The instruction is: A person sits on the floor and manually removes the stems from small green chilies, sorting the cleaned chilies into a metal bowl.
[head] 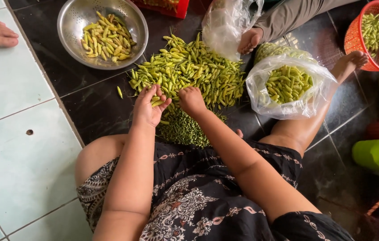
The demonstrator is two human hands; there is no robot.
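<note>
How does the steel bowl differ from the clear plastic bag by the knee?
The steel bowl is rigid, round and shiny; the clear plastic bag is soft and crumpled. The bowl's chillies look yellower, the bag's chillies greener. Both sit open on the dark tiles, holding small chillies.

Glossy black tile floor (pixel 95 107) w/ pale grout lines, light green tiles (pixel 15 147) at left, soft daylight.

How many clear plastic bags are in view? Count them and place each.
2. One clear plastic bag of green chillies lies right of the loose chilli pile; another clear plastic bag stands behind the pile, by someone's foot. Others may be hidden.
</note>
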